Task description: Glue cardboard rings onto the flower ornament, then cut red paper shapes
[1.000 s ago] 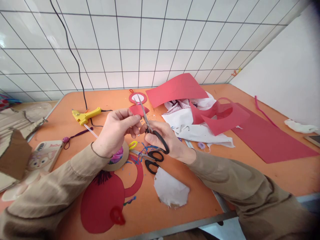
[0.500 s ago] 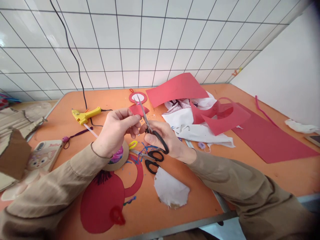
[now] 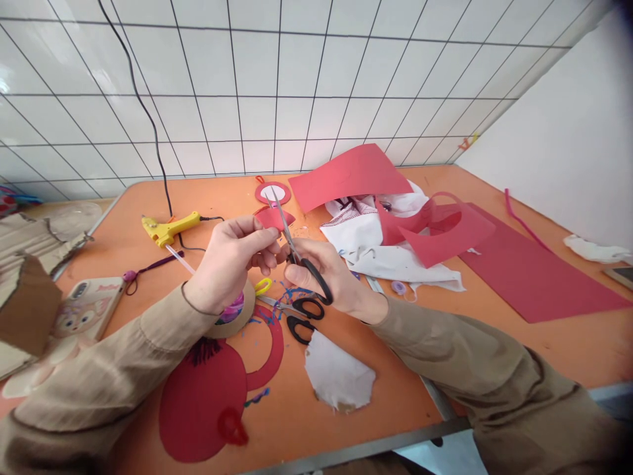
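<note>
Between the fingertips of my left hand [image 3: 237, 254] is a small piece of red paper [image 3: 277, 218], pinched at its near edge. My right hand [image 3: 331, 270] is closed around the black handles of a pair of scissors [image 3: 284, 218]. Their blades are slightly apart, point away from me and lie across the red piece. Just beyond the tips lies a red round tag with a white centre [image 3: 273, 192]. Below my hands, a second pair of scissors [image 3: 299, 310] rests on the table among blue scraps. A roll of tape [image 3: 242, 316] is partly hidden under my left wrist.
On the left are a yellow glue gun [image 3: 171, 227], a phone [image 3: 89, 307] and torn cardboard [image 3: 30, 290]. In front lie a red paper disc [image 3: 202, 402], a red ring [image 3: 274, 356] and a white cloth scrap [image 3: 340, 373]. Red sheets [image 3: 534, 264] and white cloth [image 3: 405, 260] cover the right side.
Almost nothing differs. Both hands stay in place, with the scissors still across the red piece; my left hand has shifted very slightly.
</note>
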A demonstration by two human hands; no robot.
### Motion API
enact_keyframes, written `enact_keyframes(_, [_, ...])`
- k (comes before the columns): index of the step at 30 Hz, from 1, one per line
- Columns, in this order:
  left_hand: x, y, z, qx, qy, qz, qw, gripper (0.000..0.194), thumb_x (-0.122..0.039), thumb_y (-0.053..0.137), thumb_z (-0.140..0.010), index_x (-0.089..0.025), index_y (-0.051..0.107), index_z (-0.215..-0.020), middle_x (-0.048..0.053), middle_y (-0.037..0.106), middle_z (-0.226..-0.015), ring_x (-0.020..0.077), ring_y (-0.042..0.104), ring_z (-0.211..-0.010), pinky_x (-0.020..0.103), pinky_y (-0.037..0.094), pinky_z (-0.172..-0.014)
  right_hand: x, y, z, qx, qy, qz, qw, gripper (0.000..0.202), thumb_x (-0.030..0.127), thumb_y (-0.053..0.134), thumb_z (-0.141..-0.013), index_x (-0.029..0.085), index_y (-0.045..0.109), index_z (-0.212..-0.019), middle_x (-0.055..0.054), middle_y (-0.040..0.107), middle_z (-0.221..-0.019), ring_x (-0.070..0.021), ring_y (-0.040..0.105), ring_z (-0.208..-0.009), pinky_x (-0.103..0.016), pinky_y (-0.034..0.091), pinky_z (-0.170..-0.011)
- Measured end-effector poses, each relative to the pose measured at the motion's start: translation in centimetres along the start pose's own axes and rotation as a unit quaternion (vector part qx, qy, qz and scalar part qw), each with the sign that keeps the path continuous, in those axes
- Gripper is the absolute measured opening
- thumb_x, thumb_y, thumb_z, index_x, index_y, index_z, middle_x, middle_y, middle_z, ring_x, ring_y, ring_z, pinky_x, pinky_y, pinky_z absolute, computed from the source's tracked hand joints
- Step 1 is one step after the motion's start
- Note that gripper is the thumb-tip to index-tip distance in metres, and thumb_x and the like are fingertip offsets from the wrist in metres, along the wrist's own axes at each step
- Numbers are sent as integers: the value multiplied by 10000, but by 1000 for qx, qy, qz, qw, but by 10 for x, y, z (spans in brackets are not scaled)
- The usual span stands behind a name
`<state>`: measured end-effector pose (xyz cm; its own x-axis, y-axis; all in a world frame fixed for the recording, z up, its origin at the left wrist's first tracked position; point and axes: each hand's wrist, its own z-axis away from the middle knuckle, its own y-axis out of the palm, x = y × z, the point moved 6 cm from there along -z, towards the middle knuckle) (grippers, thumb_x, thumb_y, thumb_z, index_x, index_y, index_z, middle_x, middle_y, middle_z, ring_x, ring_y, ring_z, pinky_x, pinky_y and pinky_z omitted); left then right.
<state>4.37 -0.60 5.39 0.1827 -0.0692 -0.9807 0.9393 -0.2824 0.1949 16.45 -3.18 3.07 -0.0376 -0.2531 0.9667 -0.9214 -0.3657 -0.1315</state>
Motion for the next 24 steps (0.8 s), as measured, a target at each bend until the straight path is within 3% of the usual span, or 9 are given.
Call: enact_keyframes(24, [0, 0, 1, -2, 0, 13, 1000, 164, -220, 714, -693, -141, 634, -574, 5, 619, -519, 86, 550, -444, 178, 413, -404, -1, -2, 0, -11, -16, 18, 1000, 504, 673, 683, -749, 192, 541, -801, 10, 507, -675, -139, 491, -622, -275, 377, -537])
